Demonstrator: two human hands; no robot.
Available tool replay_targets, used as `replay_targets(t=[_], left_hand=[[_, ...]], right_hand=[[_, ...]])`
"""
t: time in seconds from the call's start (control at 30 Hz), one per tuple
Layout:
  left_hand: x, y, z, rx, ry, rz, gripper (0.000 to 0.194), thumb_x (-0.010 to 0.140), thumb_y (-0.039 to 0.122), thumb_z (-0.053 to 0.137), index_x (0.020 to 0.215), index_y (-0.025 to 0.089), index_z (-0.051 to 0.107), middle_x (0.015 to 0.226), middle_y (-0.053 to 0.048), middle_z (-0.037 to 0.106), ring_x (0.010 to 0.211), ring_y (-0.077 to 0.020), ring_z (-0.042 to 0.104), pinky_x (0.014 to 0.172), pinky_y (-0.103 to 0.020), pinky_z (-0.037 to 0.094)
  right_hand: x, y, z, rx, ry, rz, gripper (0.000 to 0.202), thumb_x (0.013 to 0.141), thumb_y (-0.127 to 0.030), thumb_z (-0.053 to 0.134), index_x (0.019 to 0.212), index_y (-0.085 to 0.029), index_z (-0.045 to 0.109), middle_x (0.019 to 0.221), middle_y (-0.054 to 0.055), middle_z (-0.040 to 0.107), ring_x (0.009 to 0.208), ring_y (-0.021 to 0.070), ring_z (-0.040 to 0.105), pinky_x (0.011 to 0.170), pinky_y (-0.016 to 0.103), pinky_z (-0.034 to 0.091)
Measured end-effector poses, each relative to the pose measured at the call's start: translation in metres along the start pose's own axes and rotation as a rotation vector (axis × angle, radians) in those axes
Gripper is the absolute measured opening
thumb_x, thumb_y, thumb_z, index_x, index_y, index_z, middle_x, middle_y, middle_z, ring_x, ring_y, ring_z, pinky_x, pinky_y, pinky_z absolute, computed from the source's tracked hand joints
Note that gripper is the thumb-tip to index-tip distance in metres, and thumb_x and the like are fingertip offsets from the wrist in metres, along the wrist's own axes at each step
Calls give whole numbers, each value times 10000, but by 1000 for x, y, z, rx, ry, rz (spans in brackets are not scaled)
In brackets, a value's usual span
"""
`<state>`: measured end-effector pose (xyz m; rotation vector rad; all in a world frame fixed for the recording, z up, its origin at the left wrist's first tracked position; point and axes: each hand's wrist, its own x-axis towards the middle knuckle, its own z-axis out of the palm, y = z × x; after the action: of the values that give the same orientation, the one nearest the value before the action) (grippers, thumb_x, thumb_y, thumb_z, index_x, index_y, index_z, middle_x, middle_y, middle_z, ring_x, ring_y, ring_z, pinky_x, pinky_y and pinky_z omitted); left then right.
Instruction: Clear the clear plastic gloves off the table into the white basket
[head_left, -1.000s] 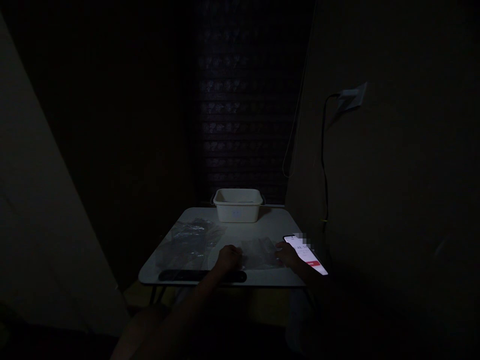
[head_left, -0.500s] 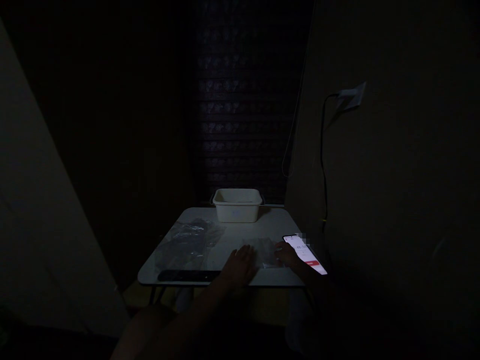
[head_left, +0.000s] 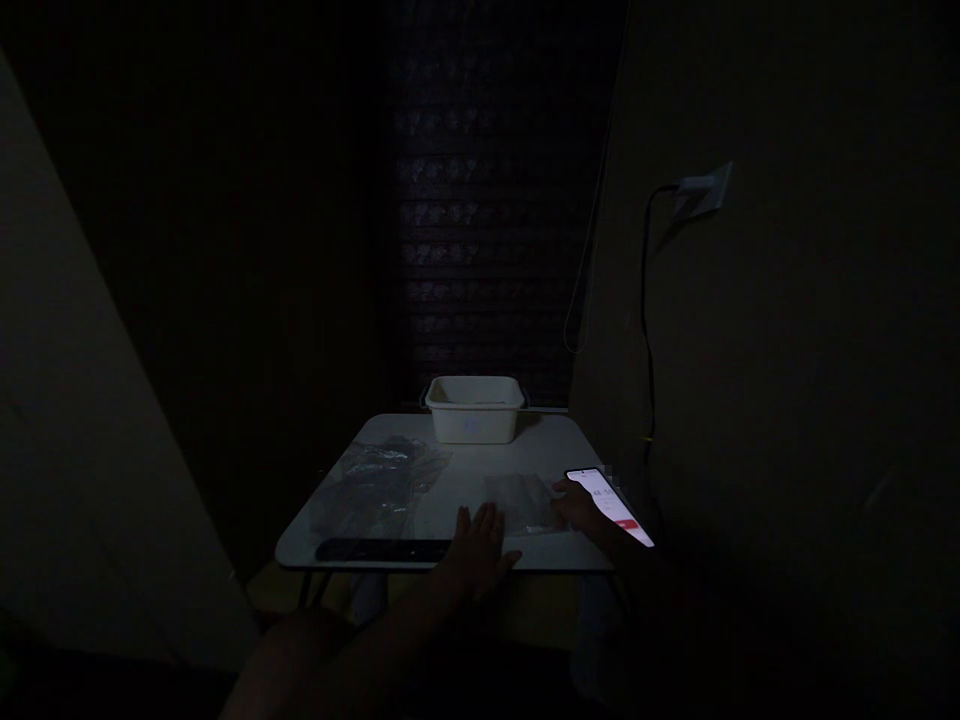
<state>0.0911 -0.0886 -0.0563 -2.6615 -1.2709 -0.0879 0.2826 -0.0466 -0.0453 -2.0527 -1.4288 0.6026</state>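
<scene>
A clear plastic bag (head_left: 521, 503) lies flat near the front right of the white table (head_left: 480, 462). My left hand (head_left: 480, 548) is over the table's front edge, fingers spread and nothing in it, just left of and below the bag. My right hand (head_left: 576, 503) rests at the bag's right edge; its fingers are dim, and whether they pinch the plastic is unclear. More crumpled clear plastic (head_left: 375, 485) covers the left part of the table. A dark flat bar (head_left: 375, 550) lies along the front edge, its right end beside my left hand.
At the table's back stands a white tub (head_left: 474, 425) with handles. A lit phone (head_left: 619, 515) lies at the right edge, partly behind my right hand. A black cable (head_left: 646, 300) hangs from a wall socket on the right. The room is very dark.
My left hand has moved back toward me, off the bag, and its fingers have spread. My right hand has hardly moved.
</scene>
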Motion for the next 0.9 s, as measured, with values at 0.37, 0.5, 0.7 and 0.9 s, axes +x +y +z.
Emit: replay_targets(t=[0.37, 0.5, 0.7, 0.9], left_hand=[[1, -2, 6, -11, 5, -21, 625, 731, 475, -17, 1171, 92, 208, 1210, -152, 230, 1105, -255, 150, 837, -471, 119], [1, -1, 6, -6, 5, -20, 622, 733, 474, -11, 1171, 91, 210, 1211, -148, 230, 1106, -258, 147, 836, -470, 123], [1, -1, 7, 7, 14, -17, 616, 734, 475, -2, 1171, 96, 209, 1208, -144, 241, 1105, -258, 149, 834, -465, 124], [-1, -1, 4, 21, -4, -6, 613, 736, 473, 9, 1174, 86, 197, 1208, -144, 242, 1105, -255, 147, 839, -452, 125]], right_hand=[[4, 9, -5, -25, 12, -116, 230, 605, -146, 515, 833, -177, 532, 736, 0, 560, 683, 129, 507, 550, 202, 382], [7, 11, -2, -13, 41, -147, 257, 557, -97, 493, 791, -186, 552, 645, -11, 575, 632, 126, 521, 504, 185, 369], [10, 8, 0, 9, 60, -163, 234, 548, -117, 475, 759, -178, 557, 665, -6, 577, 690, 136, 520, 562, 197, 385], [15, 2, -3, 31, 74, -135, 242, 537, -137, 501, 771, -166, 554, 795, 17, 565, 782, 141, 497, 631, 194, 372]])
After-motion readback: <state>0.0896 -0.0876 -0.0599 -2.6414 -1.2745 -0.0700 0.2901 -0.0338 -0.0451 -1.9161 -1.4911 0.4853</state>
